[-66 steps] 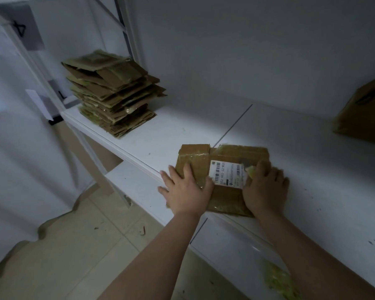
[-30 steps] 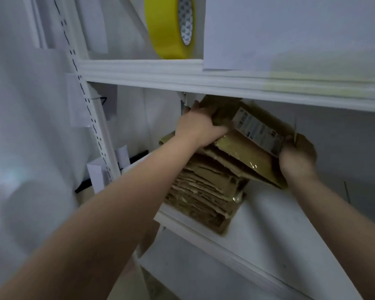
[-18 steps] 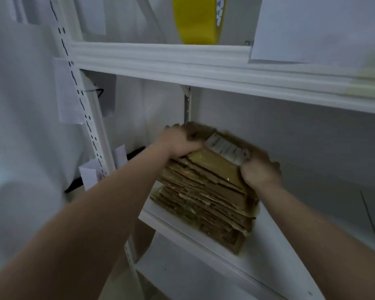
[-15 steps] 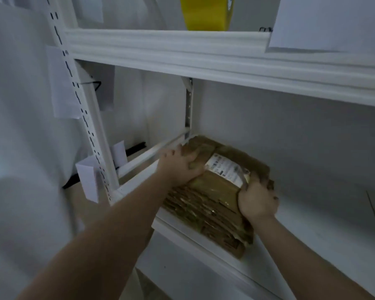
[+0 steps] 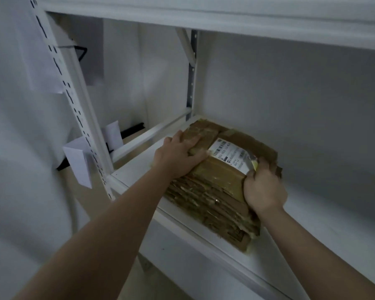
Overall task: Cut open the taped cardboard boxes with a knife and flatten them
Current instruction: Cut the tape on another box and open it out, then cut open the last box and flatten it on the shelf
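Two hands on flattened box (image 5: 223,167), which lies topmost on stack of flattened cardboard (image 5: 206,202). Stack sits on white shelf (image 5: 312,241), at its left end by slotted upright (image 5: 74,100). Left hand (image 5: 178,155) presses flat, fingers straight, on box's left part. Right hand (image 5: 264,189) curls round box's right edge. White label (image 5: 231,155) on box between hands.

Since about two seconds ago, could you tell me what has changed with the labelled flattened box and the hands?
The flattened box left the open stretch of the shelf, was carried left and now lies on top of the stack of flattened boxes. The left hand now presses flat on its left part; the right hand grips its right edge. The label stays face up, and the stack stayed put.
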`<state>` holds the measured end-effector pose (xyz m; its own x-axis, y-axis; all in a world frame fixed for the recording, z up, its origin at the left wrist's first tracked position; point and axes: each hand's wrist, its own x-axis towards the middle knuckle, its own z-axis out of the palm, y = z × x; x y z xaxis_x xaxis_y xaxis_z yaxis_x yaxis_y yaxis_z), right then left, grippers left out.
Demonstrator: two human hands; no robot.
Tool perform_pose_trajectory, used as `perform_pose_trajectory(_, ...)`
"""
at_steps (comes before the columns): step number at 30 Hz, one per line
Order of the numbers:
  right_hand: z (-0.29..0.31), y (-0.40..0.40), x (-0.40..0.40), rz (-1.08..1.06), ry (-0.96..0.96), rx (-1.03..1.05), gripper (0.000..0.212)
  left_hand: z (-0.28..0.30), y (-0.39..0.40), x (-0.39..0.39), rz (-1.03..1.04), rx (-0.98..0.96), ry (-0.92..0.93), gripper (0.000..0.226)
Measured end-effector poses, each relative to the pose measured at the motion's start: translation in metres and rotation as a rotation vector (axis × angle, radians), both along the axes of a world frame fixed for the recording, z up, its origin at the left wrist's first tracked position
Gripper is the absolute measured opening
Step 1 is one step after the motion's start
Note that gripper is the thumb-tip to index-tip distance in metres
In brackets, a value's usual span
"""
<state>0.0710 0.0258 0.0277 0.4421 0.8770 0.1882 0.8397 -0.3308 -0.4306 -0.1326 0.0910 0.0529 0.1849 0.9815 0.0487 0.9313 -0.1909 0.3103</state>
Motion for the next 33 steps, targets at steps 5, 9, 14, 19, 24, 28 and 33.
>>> perform_pose_trajectory(5, -0.001, -0.003, 0.001, 0.002, 0.087, 0.031, 0.045, 0.005, -0.006, -0.001, -0.024, -0.007, 0.000, 0.071)
perform_pose_trajectory(9, 0.009, -0.002, 0.013, 0.109, 0.235, -0.008, 0.049, 0.018, -0.011, 0.006, -0.032, 0.013, 0.168, 0.067)
perform_pose_trajectory(14, 0.032, -0.016, 0.033, 0.210, 0.302, 0.040, 0.049, 0.045, -0.028, 0.025, -0.120, 0.304, 0.169, 0.031)
perform_pose_trajectory(19, 0.044, -0.041, 0.049, 0.125, 0.370, 0.233, 0.036, 0.066, -0.040, 0.042, -0.133, 0.277, 0.101, 0.032)
perform_pose_trajectory(24, 0.046, -0.074, 0.075, 0.053, 0.377, 0.253, 0.019, 0.073, -0.058, 0.057, -0.094, 0.534, -0.012, 0.032)
perform_pose_trajectory(28, 0.040, -0.086, 0.096, 0.042, 0.381, 0.242, 0.022, 0.079, -0.078, 0.074, -0.160, 0.688, -0.073, 0.029)
perform_pose_trajectory(33, 0.035, -0.103, 0.133, 0.058, 0.407, 0.243, 0.022, 0.081, -0.115, 0.120, -0.281, 0.757, -0.042, 0.029)
